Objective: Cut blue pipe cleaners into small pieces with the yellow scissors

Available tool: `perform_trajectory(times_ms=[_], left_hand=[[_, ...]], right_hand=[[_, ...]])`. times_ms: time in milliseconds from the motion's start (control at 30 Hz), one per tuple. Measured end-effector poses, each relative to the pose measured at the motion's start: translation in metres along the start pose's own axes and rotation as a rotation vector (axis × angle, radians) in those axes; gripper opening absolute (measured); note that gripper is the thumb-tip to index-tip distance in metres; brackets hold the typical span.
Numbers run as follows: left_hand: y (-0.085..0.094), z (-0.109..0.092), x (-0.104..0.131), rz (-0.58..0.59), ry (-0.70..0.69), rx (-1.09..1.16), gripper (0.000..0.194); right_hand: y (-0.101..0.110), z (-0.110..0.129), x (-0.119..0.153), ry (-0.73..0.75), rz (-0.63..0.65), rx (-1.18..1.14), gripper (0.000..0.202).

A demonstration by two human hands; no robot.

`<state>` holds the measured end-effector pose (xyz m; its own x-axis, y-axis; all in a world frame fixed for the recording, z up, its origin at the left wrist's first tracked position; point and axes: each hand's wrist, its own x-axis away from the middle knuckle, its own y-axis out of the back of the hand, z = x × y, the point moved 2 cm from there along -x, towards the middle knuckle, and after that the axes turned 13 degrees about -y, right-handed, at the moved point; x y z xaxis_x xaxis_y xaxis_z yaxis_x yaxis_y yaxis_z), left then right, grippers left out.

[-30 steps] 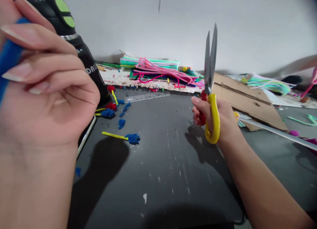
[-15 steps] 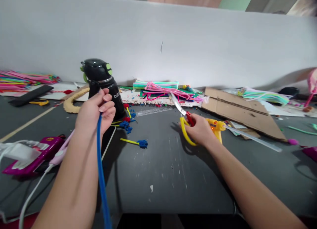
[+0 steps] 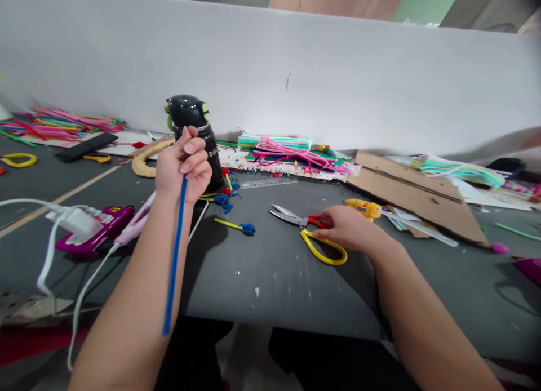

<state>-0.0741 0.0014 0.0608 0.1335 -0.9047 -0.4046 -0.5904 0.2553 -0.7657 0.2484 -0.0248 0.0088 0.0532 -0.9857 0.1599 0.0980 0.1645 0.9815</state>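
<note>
My left hand [image 3: 186, 163] is raised in front of the black bottle [image 3: 215, 160], its fingers closed on a blue pipe cleaner [image 3: 175, 261] that hangs down along my forearm. My right hand [image 3: 349, 226] grips the red handle of a pair of scissors [image 3: 323, 250] low over the table. The other handle is a yellow loop, and the blades point left, slightly apart. Left of the blades lies a short yellow stem with a blue fuzzy tip [image 3: 236, 226]. More blue-tipped pieces [image 3: 223, 200] lie by the bottle's foot.
A yellow glue gun [image 3: 363, 208] with a clear glue stick lies behind my right hand. Cardboard [image 3: 414, 194] is at the back right. Bundled pink pipe cleaners [image 3: 291, 152] and a clear ruler [image 3: 268, 182] lie at the back. A purple power strip [image 3: 112, 225] with white cords is at left.
The scissors have come down from a raised, up-pointing pose to lie low over the table, blades pointing left. The blue pipe cleaner's lower end has come into view. The camera view has shifted.
</note>
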Motion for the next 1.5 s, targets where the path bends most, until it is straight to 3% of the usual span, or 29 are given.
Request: perform_trajectory(times_ms=[100, 167, 233, 333, 400, 467, 600, 733, 900, 1067, 1233, 1367, 1500], left_hand=[[-0.001, 0.013, 0.005, 0.041, -0.008, -0.057, 0.027], [-0.005, 0.020, 0.003, 0.075, 0.060, -0.249, 0.019], [-0.011, 0.021, -0.005, 0.223, 0.227, -0.625, 0.011], [-0.015, 0.006, -0.022, 0.480, 0.398, -1.464, 0.021], [-0.011, -0.005, -0.032, 0.618, 0.320, -1.908, 0.026], [0.000, -0.008, -0.033, 0.669, 0.248, -2.129, 0.028], [0.035, 0.004, -0.022, 0.786, 0.306, -2.124, 0.031], [0.060, 0.012, -0.016, 0.826, 0.367, -2.125, 0.036], [0.074, 0.005, -0.017, 0.749, 0.310, -2.163, 0.025], [0.082, -0.001, -0.014, 0.682, 0.270, -2.172, 0.027], [0.088, 0.001, -0.012, 0.713, 0.259, -2.006, 0.035], [0.096, 0.005, -0.013, 0.724, 0.227, -2.058, 0.037], [0.096, 0.006, -0.013, 0.650, 0.227, -2.183, 0.032]], right_hand=[[0.005, 0.016, 0.009, 0.030, -0.174, -0.091, 0.028], [0.004, 0.033, 0.015, 0.129, -0.123, -0.166, 0.025], [0.001, 0.050, 0.017, 0.228, 0.022, -0.177, 0.021], [0.001, 0.072, 0.001, 0.316, 0.103, -0.213, 0.015], [0.000, 0.091, -0.024, 0.411, 0.109, -0.317, 0.012], [-0.003, 0.113, -0.057, 0.427, 0.063, -0.412, 0.012], [-0.019, 0.156, -0.115, 0.433, 0.005, -0.465, 0.018], [-0.031, 0.176, -0.139, 0.501, 0.040, -0.455, 0.011], [-0.042, 0.180, -0.142, 0.580, 0.013, -0.419, 0.011], [-0.051, 0.183, -0.141, 0.604, -0.003, -0.389, 0.002], [-0.040, 0.182, -0.133, 0.598, 0.101, -0.418, 0.007], [-0.027, 0.184, -0.121, 0.752, 0.265, -0.398, 0.012], [-0.021, 0.181, -0.123, 0.686, 0.205, -0.408, 0.015]])
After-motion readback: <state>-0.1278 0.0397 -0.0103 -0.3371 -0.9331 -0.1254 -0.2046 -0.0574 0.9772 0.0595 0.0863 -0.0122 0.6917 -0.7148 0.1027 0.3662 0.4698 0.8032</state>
